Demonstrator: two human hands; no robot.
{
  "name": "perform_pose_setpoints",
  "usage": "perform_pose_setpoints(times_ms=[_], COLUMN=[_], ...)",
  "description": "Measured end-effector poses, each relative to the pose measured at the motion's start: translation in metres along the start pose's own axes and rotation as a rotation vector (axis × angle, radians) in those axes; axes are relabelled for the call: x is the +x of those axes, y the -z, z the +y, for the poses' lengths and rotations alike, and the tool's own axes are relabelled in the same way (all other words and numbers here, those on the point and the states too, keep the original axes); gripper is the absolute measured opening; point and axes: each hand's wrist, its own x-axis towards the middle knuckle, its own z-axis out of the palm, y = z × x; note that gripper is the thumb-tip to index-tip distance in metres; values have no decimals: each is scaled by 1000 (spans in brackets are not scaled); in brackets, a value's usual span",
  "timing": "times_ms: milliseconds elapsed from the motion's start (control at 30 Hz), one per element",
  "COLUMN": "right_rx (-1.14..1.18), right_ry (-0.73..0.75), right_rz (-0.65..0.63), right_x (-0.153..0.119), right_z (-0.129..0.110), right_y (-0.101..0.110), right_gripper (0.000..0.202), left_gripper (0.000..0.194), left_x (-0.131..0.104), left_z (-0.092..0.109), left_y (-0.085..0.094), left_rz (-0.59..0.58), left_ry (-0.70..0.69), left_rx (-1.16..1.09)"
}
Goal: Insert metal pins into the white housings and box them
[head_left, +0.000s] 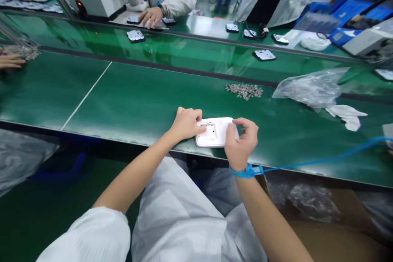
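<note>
A white plastic device housing [218, 133] with rounded corners and a small recessed, slotted area lies near the front edge of the green bench. My left hand [188, 123] is at its left end, fingers curled and thumb pressed on the recessed part. At the opposite end, my right hand [242, 137] grips the housing with thumb and index finger; the other fingers are bent. Around my right wrist is a blue strap [247, 171] with a cord running right. Behind the housing lies a loose pile of small metal parts [245, 90].
A clear plastic bag [310, 88] and crumpled white material [346, 114] lie to the right. Across the bench runs a conveyor [190, 51] carrying dark-edged units [135, 36]. A co-worker's hand [152, 17] is beyond it; another person's hand [10, 61] is far left by more metal parts.
</note>
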Motion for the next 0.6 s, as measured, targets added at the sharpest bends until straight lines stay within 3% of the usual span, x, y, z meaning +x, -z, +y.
perform_pose_setpoints(times_ms=[100,300,467,600], right_rx=[15,87,129,175], right_ry=[-19,-267,-246,-307], right_rz=[37,94,88,128], right_x=[-2,-3,1,4], right_z=[1,11,8,8], right_y=[0,-9,-15,-18], right_gripper=[10,14,10,16], left_gripper=[22,27,30,30], left_x=[-3,-5,3,-4], left_z=[3,9,21,14], left_y=[1,-8,-18,-5], left_rz=[-1,74,129,106], left_ry=[-1,25,78,101], left_rx=[36,178,323,351])
